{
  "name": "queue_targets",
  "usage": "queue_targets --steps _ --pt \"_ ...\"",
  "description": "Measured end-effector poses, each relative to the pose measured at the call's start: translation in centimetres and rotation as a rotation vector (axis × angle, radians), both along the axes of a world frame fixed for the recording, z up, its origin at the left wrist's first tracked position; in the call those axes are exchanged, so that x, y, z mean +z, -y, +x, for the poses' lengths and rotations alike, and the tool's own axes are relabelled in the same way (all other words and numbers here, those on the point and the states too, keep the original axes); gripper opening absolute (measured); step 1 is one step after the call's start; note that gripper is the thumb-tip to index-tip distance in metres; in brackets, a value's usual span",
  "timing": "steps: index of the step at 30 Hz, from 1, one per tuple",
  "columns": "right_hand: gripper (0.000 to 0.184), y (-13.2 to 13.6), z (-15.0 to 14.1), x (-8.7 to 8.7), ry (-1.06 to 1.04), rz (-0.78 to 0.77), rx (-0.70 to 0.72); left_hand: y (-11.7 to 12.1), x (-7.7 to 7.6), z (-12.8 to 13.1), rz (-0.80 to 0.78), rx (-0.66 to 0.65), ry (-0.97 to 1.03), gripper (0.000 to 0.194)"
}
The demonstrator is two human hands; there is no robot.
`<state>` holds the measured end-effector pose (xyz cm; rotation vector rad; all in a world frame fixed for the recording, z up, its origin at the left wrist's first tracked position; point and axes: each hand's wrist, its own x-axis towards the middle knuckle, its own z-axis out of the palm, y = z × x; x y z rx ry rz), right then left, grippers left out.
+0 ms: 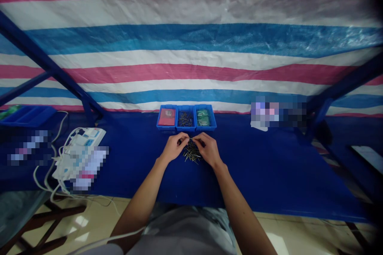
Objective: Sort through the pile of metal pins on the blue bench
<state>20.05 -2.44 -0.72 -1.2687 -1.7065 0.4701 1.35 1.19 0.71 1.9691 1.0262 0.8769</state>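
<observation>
Above a loose pile of thin metal pieces (192,153), which look like screws or nails, my two hands meet fingertip to fingertip. My left hand (174,146) pinches one end of a small thin metal piece (190,138). The other end is between the fingertips of my right hand (207,147). Its exact kind is too small to make out. Just beyond my hands stand three joined blue bins. Red packets lie in the left bin (166,128), more thin metal pieces in the middle bin (186,128), and green packets in the right bin (206,128).
A white power strip (96,137) with tangled cables lies on the blue table (254,175) to the left. Farther left is a blue tray (30,116). Blurred items sit at the back right, and a phone-like device (369,157) lies at far right. Striped sheeting (191,72) hangs behind.
</observation>
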Motion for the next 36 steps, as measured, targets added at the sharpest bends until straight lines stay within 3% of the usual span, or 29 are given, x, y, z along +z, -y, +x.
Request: queue_targets --steps 17,36 --pt "0.028 0.06 -0.43 -0.25 0.012 0.011 0.02 0.01 -0.25 -0.01 0.008 -0.01 -0.02 0.025" --pt "0.018 0.02 -0.37 -0.04 0.039 -0.02 0.021 -0.09 -0.32 -0.05 -0.003 -0.025 -0.009 0.026"
